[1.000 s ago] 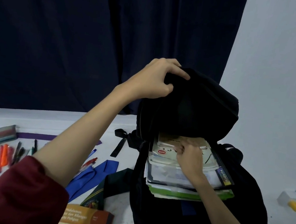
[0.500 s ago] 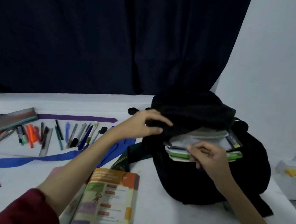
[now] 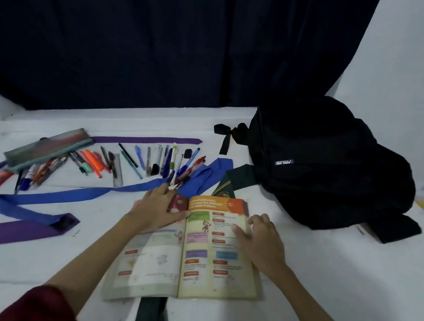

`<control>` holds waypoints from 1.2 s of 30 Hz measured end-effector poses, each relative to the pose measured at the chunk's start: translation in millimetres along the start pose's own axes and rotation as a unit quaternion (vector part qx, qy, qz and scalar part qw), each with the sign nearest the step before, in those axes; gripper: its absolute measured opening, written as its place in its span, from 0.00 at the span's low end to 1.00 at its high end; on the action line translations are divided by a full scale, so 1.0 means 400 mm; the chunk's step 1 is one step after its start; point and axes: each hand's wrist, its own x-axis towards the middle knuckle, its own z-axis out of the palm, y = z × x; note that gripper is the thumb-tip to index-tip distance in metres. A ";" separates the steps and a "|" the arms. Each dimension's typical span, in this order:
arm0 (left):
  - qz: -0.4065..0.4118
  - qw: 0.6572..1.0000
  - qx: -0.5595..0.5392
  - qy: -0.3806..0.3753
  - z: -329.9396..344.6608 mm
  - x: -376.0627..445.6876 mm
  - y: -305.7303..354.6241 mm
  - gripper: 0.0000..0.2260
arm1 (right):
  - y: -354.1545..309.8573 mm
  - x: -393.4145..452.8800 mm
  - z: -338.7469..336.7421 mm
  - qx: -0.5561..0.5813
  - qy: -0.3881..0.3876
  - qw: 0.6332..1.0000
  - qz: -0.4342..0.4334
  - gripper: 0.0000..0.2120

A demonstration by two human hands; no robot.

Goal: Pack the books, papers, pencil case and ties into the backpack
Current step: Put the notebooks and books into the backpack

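On the tabletop (image 3: 323, 287), both forearms reach forward: left hand (image 3: 160, 211) flat, fingers spread on open book (image 3: 189, 248); right hand (image 3: 260, 242) loosely open, fingertips touching right page.

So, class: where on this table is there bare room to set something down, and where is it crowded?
Bare patches: the table right of the open book, in front of the backpack; also the near left, below the purple tie. Crowded: the far left, with pens, pencil case and blue tie.

Left hand (image 3: 159, 211): fingers extended, palm down, forearm reaching forward.
Right hand (image 3: 260, 238): fingers loosely spread, palm down.
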 end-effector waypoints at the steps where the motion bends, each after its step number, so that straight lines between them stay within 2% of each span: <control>1: 0.005 1.000 -0.013 -0.002 -0.014 0.006 0.007 0.35 | -0.007 -0.001 0.010 0.004 0.009 1.000 0.013 0.22; 5: 0.070 0.996 0.003 0.049 -0.084 0.008 0.064 0.28 | -0.022 0.016 0.018 0.093 0.042 0.993 0.059 0.25; 7: 0.106 0.989 0.005 0.102 -0.133 -0.001 0.098 0.28 | -0.025 0.036 0.000 0.205 0.035 0.974 0.091 0.22; 8: 0.126 0.983 0.002 0.134 -0.161 -0.008 0.114 0.28 | -0.029 0.045 -0.015 0.303 0.013 0.946 0.112 0.19; 10: 0.157 0.969 0.003 0.192 -0.214 -0.021 0.139 0.27 | -0.048 0.055 -0.058 0.487 -0.054 0.862 0.125 0.11; 11: 0.169 0.963 0.013 0.212 -0.239 -0.027 0.148 0.25 | -0.056 0.058 -0.081 0.534 -0.061 0.836 0.113 0.08; 12: 0.177 0.957 0.030 0.228 -0.261 -0.035 0.156 0.24 | -0.066 0.059 -0.105 0.553 -0.048 0.827 0.094 0.07; 15: 0.145 0.958 0.075 0.235 -0.319 -0.061 0.144 0.21 | -0.101 0.051 -0.170 0.510 0.040 0.859 0.003 0.06; 16: 0.117 0.970 0.079 0.200 -0.336 -0.069 0.128 0.19 | -0.108 0.045 -0.184 0.485 0.066 0.871 -0.029 0.06; 18: 0.065 0.994 0.049 0.071 -0.362 -0.083 0.090 0.16 | -0.111 0.031 -0.200 0.448 0.096 0.886 -0.076 0.06; 20: 0.057 0.998 -0.019 -0.013 -0.369 -0.098 0.070 0.12 | -0.106 0.022 -0.204 0.434 0.107 0.889 -0.102 0.07; 22: 0.086 0.995 -0.040 0.011 -0.362 -0.108 0.082 0.08 | -0.102 0.019 -0.199 0.431 0.113 0.888 -0.114 0.07; 27: 0.110 0.974 0.033 0.194 -0.321 -0.103 0.174 0.07 | -0.126 0.023 -0.177 0.464 0.168 0.861 -0.126 0.08; 29: 0.110 0.963 0.036 0.244 -0.313 -0.093 0.192 0.08 | -0.145 0.024 -0.165 0.477 0.179 0.850 -0.132 0.10; 33: 0.106 0.962 0.006 0.250 -0.313 -0.078 0.197 0.08 | -0.161 0.033 -0.164 0.465 0.189 0.854 -0.139 0.09; 36: 0.101 0.969 -0.082 0.210 -0.339 -0.075 0.203 0.10 | -0.149 0.045 -0.189 0.444 0.208 0.859 -0.148 0.07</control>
